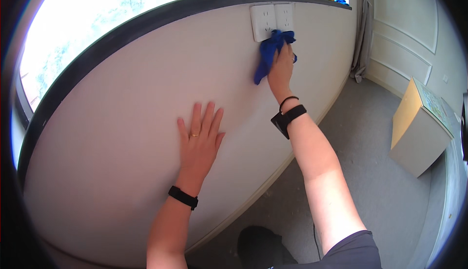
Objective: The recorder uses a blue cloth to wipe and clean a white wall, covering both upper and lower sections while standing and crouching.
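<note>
Up on the white wall (146, 122), just under the two white sockets (273, 20), we see a blue cloth (269, 49) bunched in the right hand (282, 71), whose fingers curl around it. The left hand (200, 139) lies flat lower on the wall, fingers spread wide, holding nothing. A cardboard box (419, 127) sits on the grey floor (380, 191), well apart.

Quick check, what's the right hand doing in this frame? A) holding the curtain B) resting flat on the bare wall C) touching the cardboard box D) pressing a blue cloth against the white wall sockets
D: the right hand grips a blue cloth bunched against the lower edge of the white wall sockets, while the left hand lies flat on the wall.
</note>
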A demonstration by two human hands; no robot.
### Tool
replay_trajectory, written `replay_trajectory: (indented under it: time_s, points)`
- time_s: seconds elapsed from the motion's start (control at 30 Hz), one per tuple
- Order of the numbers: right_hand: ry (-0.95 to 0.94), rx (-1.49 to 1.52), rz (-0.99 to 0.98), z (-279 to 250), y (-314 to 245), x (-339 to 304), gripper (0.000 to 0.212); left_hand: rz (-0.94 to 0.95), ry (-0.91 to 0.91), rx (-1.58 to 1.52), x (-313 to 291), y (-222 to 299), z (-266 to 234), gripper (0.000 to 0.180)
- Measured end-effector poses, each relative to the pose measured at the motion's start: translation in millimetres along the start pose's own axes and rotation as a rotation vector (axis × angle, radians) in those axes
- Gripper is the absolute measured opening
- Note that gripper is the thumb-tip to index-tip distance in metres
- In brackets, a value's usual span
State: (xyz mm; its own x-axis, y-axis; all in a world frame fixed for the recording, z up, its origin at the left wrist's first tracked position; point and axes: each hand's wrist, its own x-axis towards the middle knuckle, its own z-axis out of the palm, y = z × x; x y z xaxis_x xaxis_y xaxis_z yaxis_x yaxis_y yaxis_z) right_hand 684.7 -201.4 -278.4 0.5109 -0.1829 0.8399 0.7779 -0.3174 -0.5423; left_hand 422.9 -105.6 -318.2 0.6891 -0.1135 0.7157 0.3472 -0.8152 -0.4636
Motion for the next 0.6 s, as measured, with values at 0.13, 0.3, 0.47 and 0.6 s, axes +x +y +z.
replay_trajectory:
  time_s: [0.13,0.3,0.47,0.6]
  points:
    - [0.029,-0.051,0.036,10,44,37,0.039,0.007,0.002,0.099,2,4,1,0.059]
    - [-0.009,0.059,0.003,-1,77,58,0.038,0.011,0.0,0.125,0,8,2,0.06]
    - [0.007,0.071,0.019,-1,79,22,0.039,0.01,0.016,0.156,1,5,2,0.062]
    - [-0.027,0.089,0.109,-6,109,-49,0.04,0.009,0.016,0.139,3,7,-1,0.061]
